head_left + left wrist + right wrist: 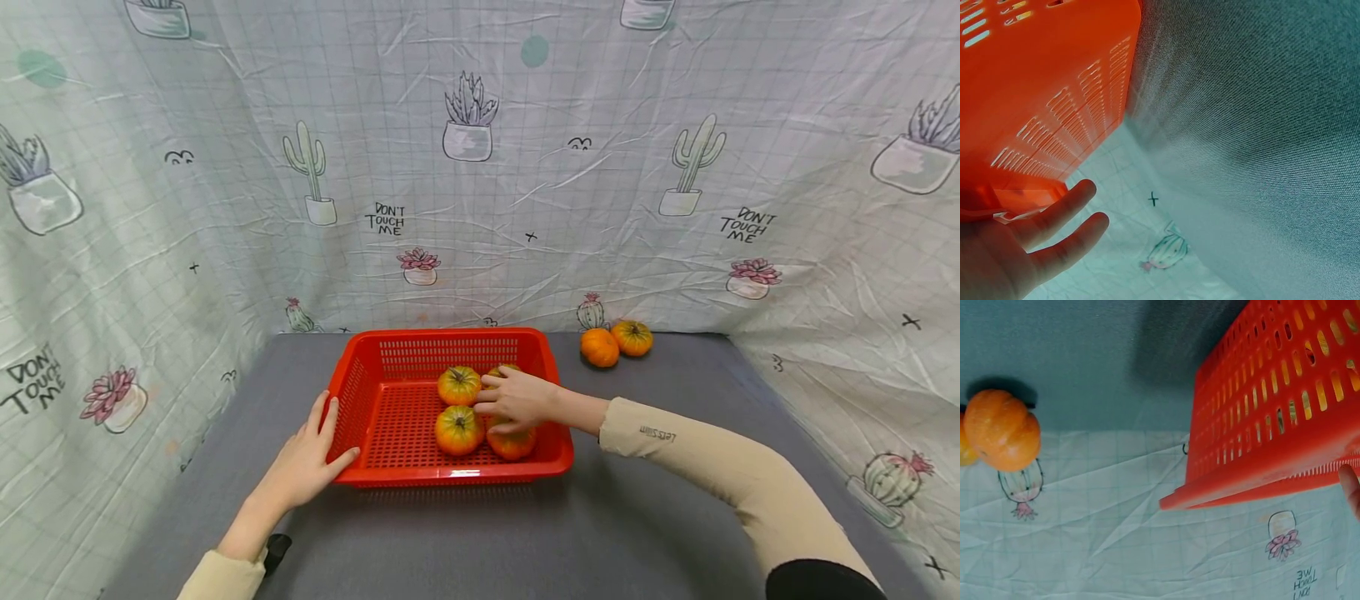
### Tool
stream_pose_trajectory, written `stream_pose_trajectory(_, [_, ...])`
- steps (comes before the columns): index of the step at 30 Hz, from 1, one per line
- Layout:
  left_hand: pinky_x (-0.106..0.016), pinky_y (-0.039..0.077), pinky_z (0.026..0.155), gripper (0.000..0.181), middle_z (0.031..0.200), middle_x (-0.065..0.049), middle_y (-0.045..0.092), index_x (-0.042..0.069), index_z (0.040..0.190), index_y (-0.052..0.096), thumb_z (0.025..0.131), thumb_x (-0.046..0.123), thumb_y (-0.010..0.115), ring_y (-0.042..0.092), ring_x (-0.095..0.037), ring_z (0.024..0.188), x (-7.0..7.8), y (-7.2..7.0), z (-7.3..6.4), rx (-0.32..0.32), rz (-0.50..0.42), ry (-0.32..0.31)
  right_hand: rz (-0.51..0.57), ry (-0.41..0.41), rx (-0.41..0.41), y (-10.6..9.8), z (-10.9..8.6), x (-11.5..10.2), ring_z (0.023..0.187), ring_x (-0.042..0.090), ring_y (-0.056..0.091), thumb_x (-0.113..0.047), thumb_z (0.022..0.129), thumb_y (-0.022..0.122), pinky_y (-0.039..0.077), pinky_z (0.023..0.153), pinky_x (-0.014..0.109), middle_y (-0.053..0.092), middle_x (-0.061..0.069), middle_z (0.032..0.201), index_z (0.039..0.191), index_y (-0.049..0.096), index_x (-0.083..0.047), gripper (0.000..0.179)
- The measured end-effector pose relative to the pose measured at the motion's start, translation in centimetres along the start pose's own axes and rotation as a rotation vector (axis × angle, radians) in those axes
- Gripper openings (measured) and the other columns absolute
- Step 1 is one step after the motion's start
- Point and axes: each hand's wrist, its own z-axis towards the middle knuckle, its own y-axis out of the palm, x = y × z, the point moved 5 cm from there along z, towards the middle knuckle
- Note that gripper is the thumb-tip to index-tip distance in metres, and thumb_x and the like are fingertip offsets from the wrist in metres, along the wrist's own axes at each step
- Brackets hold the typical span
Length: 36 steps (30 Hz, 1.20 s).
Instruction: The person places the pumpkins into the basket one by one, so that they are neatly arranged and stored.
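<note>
At the near edge of the view, my pale left sleeve (225, 577) and a black object (277, 552) at the wrist show over the grey tabletop (450, 542); my right sleeve (697, 450), marked with small dark lettering, crosses from the near right, where a black rounded shape (821, 581) cuts into the corner. My left hand (300, 462) rests against the left edge of the red basket (453, 475), fingers and thumb extended along the rim near its front left corner, unclenched. The left wrist view shows two of those fingers reaching out straight beside the slotted plastic.

My right hand (521, 400) reaches over the basket's right edge, fingers loosely spread above the pumpkins and released rather than clenched; it partly hides those beneath it. Inside, the front left pumpkin (459, 431) and the front right pumpkin (513, 446) lie toward the basket's front edge. Behind them, the back left pumpkin (459, 386) sits upright, stem up, and the back right pumpkin (501, 371) peeks out past my fingers.

Beyond the basket's back right corner, an orange pumpkin (600, 347) and a yellow-striped pumpkin (632, 338) lie close together by the tabletop's far edge, toward its far right corner. Behind hangs a wrinkled sheet (375, 100) printed with potted plants and "DON'T TOUCH ME".
</note>
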Motion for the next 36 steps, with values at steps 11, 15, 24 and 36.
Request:
stream_pose_trajectory(11, [-0.059,0.036,0.087,0.081,0.146,-0.024,0.009,-0.008,0.139,0.017,0.086,0.044,0.05,0.039,-0.05,0.116,-0.1,0.1,0.0,-0.003,-0.012,0.002,0.076,0.118,0.056,-0.9,-3.2,0.7,0.099,0.019,0.046,-0.043,0.088,0.049,0.037,0.074,0.034,0.06,-0.002,0.11,0.111,0.058,-0.02,0.034])
stream_pose_trajectory(15, [-0.059,0.037,0.087,0.081,0.146,-0.024,0.009,-0.008,0.139,0.017,0.086,0.043,0.051,0.038,-0.049,0.117,-0.1,0.1,0.0,-0.005,-0.016,-0.001,0.121,0.175,0.136,-1.3,-4.5,1.1,0.095,0.017,0.047,-0.036,0.086,0.054,0.036,0.071,0.031,0.061,-0.002,0.108,0.106,0.06,-0.018,0.028])
stream_pose_trajectory(24, [-0.058,0.038,0.086,0.082,0.145,-0.025,0.01,-0.008,0.139,0.018,0.085,0.043,0.051,0.039,-0.049,0.115,0.0,-0.1,0.1,-0.001,-0.016,-0.001,0.153,0.329,0.313,-1.4,-7.5,2.2,0.088,0.016,0.047,-0.026,0.08,0.063,0.036,0.07,0.03,0.064,-0.002,0.096,0.1,0.064,-0.015,0.023])
stream_pose_trajectory(36, [-0.057,0.038,0.086,0.082,0.146,-0.024,0.01,-0.007,0.139,0.017,0.085,0.045,0.05,0.04,-0.05,0.114,0.0,0.0,0.1,-0.001,-0.024,-0.004,0.199,0.526,0.442,-0.1,-11.0,3.4,0.087,0.017,0.049,-0.021,0.08,0.063,0.042,0.073,0.033,0.064,0.001,0.096,0.098,0.064,-0.013,0.02])
